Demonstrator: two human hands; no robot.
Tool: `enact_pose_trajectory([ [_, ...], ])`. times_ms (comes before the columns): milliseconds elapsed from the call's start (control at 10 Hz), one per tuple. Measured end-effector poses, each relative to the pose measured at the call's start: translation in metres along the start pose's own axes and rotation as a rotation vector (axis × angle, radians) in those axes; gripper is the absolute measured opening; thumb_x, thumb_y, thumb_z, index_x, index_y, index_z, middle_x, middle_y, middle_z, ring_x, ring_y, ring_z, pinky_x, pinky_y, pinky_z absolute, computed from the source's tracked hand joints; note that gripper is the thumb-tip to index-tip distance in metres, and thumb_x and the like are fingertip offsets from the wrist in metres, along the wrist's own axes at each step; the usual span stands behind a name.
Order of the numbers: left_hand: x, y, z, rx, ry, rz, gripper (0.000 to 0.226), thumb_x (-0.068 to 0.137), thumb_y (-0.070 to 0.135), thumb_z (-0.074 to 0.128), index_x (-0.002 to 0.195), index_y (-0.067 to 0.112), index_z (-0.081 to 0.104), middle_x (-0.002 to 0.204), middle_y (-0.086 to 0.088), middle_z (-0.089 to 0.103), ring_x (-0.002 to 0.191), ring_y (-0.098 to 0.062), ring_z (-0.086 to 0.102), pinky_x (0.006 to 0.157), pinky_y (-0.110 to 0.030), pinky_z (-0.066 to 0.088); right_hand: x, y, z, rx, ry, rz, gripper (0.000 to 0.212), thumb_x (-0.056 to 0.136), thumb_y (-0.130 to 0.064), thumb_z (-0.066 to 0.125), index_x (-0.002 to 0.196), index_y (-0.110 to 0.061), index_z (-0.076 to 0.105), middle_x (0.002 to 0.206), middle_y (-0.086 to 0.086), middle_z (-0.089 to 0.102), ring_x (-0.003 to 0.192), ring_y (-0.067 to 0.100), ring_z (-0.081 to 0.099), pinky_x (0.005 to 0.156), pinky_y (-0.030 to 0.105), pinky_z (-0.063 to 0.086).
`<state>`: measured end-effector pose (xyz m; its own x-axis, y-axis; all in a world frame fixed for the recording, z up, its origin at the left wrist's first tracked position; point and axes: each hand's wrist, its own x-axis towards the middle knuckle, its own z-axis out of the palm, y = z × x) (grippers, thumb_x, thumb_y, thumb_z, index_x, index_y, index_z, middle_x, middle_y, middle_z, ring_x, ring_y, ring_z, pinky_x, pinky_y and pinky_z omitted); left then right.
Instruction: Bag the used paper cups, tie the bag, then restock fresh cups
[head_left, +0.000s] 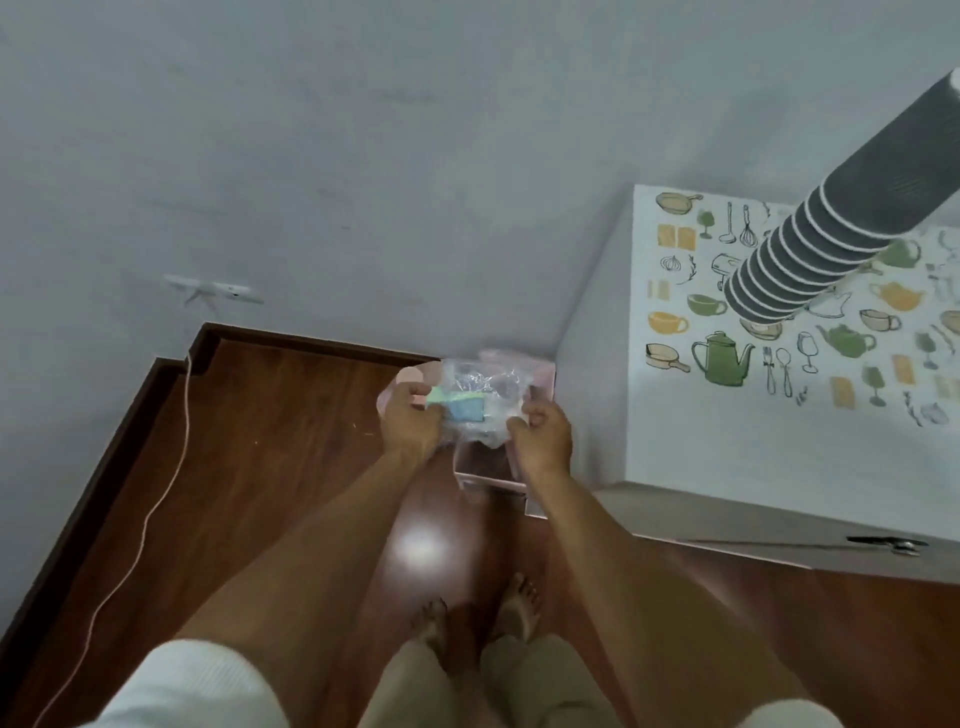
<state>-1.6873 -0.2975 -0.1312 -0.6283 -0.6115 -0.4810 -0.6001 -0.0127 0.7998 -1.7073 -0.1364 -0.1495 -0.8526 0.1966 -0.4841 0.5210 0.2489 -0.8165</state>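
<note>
A clear plastic bag (480, 402) with pale green and blue paper cups inside hangs over a pink bin (540, 374) on the floor by the wall. My left hand (410, 421) grips the bag's left edge. My right hand (543, 434) pinches its right edge. A tall stack of grey paper cups (810, 254) stands on the white cabinet top (675, 431) at the right, well apart from both hands.
The cabinet top carries a kitchenware print, and scissors (891, 544) lie on a lower ledge at its front. A white cord (161, 467) runs from a wall fitting across the wooden floor at the left. My bare feet (478, 618) stand below the bin.
</note>
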Motion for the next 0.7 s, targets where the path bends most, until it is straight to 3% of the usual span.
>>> enact_pose_trajectory([
  [100,0.042,-0.056,0.037,0.038,-0.112,-0.014,0.029,0.086,-0.012,0.059,0.090,0.016,0.054,0.085,-0.008,0.060,0.066,-0.015,0.055,0.052,-0.021,0.048,0.038,0.053,0.022,-0.089,0.141,0.003,0.012,0.081,-0.008,0.071,0.082,-0.017,0.063,0.088,0.006,0.069,0.080,0.022,0.064,0.070,0.026,0.046],
  [200,0.062,-0.100,0.062,0.054,-0.154,-0.041,0.014,0.090,-0.009,0.057,0.089,0.004,0.062,0.071,0.000,0.056,0.060,-0.013,0.051,0.043,-0.009,0.039,0.067,0.094,0.035,-0.107,0.193,0.015,0.011,0.083,-0.008,0.064,0.074,-0.014,0.064,0.077,0.011,0.068,0.072,0.026,0.061,0.065,0.030,0.047],
  [300,0.096,-0.161,0.096,0.055,-0.246,-0.071,0.010,0.092,-0.007,0.058,0.090,0.003,0.061,0.073,-0.006,0.058,0.052,-0.006,0.052,0.041,-0.010,0.037,0.109,0.151,0.057,-0.161,0.173,0.052,0.018,0.089,-0.009,0.055,0.088,-0.005,0.073,0.090,0.016,0.073,0.079,0.024,0.060,0.071,0.028,0.045],
  [400,0.116,-0.191,0.108,-0.012,-0.347,-0.097,0.018,0.090,-0.007,0.064,0.107,0.001,0.066,0.094,-0.012,0.069,0.076,-0.022,0.067,0.058,-0.023,0.057,0.130,0.181,0.065,-0.208,0.070,0.005,0.046,0.088,-0.009,0.051,0.131,-0.017,0.068,0.127,0.003,0.069,0.109,0.023,0.065,0.095,0.029,0.052],
  [500,0.127,-0.198,0.105,0.070,-0.367,-0.083,0.029,0.089,0.004,0.067,0.118,0.002,0.068,0.107,-0.014,0.074,0.083,-0.024,0.068,0.067,-0.027,0.054,0.131,0.178,0.067,-0.271,0.057,-0.036,0.045,0.092,-0.003,0.050,0.134,-0.013,0.063,0.129,0.005,0.065,0.115,0.025,0.062,0.088,0.020,0.045],
  [600,0.124,-0.175,0.088,0.067,-0.358,-0.153,0.033,0.092,0.001,0.063,0.125,0.003,0.064,0.112,-0.015,0.070,0.078,-0.018,0.060,0.070,-0.026,0.049,0.116,0.159,0.067,-0.311,0.036,-0.038,0.034,0.094,-0.006,0.050,0.121,-0.011,0.070,0.120,0.008,0.069,0.108,0.028,0.065,0.086,0.030,0.053],
  [700,0.113,-0.134,0.063,0.045,-0.352,-0.151,0.030,0.090,-0.001,0.061,0.120,0.001,0.065,0.106,-0.019,0.069,0.087,-0.032,0.068,0.075,-0.035,0.057,0.093,0.121,0.063,-0.312,0.038,-0.057,0.026,0.094,-0.008,0.053,0.111,-0.013,0.072,0.112,0.006,0.071,0.102,0.024,0.065,0.089,0.033,0.054],
])
